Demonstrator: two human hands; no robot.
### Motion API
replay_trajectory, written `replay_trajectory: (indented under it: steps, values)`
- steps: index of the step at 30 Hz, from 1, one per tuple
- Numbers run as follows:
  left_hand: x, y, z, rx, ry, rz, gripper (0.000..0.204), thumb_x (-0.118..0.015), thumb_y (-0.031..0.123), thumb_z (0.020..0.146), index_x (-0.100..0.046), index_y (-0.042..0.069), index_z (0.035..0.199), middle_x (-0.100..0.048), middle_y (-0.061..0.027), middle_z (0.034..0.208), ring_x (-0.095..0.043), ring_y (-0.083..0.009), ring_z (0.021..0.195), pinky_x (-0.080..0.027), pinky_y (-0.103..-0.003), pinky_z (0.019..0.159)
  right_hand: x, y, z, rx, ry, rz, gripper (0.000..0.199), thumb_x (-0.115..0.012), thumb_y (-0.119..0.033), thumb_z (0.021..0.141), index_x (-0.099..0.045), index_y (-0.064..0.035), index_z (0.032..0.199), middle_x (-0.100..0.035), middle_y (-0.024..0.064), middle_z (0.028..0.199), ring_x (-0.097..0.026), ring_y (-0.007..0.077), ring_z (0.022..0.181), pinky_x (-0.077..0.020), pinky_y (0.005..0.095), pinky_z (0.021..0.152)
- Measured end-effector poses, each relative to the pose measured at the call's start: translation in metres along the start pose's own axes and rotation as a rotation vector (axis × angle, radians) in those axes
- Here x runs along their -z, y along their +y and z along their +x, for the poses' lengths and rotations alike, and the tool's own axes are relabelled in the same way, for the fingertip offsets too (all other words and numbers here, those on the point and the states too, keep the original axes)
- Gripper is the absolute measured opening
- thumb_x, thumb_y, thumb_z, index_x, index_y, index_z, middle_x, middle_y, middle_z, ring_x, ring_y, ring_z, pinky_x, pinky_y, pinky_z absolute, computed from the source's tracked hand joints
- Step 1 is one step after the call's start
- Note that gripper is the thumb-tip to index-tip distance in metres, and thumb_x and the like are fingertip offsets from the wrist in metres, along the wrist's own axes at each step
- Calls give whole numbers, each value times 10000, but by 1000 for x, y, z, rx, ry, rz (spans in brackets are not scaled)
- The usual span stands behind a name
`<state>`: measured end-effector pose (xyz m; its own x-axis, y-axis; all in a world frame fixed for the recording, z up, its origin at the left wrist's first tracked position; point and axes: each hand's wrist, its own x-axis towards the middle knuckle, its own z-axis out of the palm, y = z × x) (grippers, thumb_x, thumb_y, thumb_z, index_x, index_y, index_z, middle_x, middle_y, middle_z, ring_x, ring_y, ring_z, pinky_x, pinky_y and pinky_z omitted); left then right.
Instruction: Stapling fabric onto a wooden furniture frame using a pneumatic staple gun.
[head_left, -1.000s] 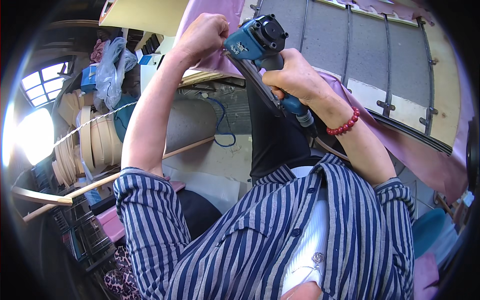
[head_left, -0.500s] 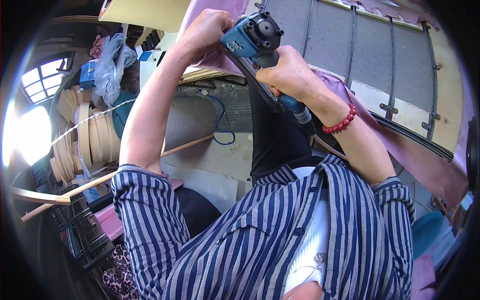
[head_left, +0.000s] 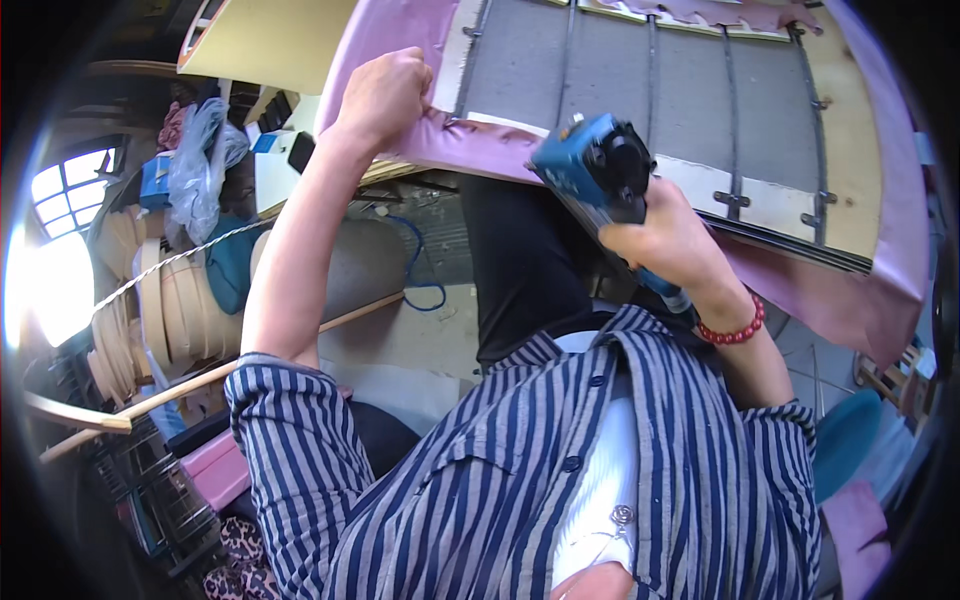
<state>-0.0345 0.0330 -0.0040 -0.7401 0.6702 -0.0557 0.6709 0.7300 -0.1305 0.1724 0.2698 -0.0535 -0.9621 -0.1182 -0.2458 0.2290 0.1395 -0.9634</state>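
Observation:
My left hand [head_left: 385, 95] is clenched on the edge of pink fabric [head_left: 480, 150] pulled over a wooden seat frame [head_left: 840, 150] with grey webbing [head_left: 610, 80] and dark straps. A blue pneumatic staple gun [head_left: 590, 170] is gripped in my right hand [head_left: 670, 240], its nose against the pink fabric border just right of my left fist. A red bead bracelet [head_left: 735, 330] circles my right wrist. Both sleeves are blue and white striped.
Stacked curved wooden rims [head_left: 150, 300] and long wooden sticks [head_left: 200, 385] lie at the left, near a bright window [head_left: 60, 185]. A blue hose [head_left: 415, 270] hangs below the frame. Plastic bags [head_left: 205, 160] and boxes sit at the upper left. Pink fabric scraps [head_left: 215, 465] lie low left.
The staple gun and my right hand have shifted right along the fabric edge, away from my left fist. My left hand keeps its grip on the fabric.

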Motion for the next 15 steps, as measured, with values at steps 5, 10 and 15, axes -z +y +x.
replay_trajectory:
  steps: [5,10,15]
  values:
    - [-38,65,-10,-225,185,-261,352,-747,69,693,-690,38,1039,-656,-131,1107,-603,-306,1043,-487,-383,905,29,20,-71,-152,106,-101,225,-636,-71,713,-623,51,902,-583,95,681,-580,145,699,-470,311,667]
    - [-67,117,-10,-309,93,-532,615,-809,214,682,-602,64,1242,-604,-139,1218,-540,-305,1163,-392,-430,1020,31,2,-120,-260,311,13,33,-612,14,749,-580,18,741,-556,29,585,-513,94,481,-396,257,462]
    - [-81,149,7,-365,56,-646,618,-832,259,648,-637,62,1200,-594,-131,1183,-525,-304,1161,-387,-426,1018,41,4,-135,-262,436,75,67,-626,37,755,-575,-5,747,-547,28,569,-501,92,463,-385,237,458]
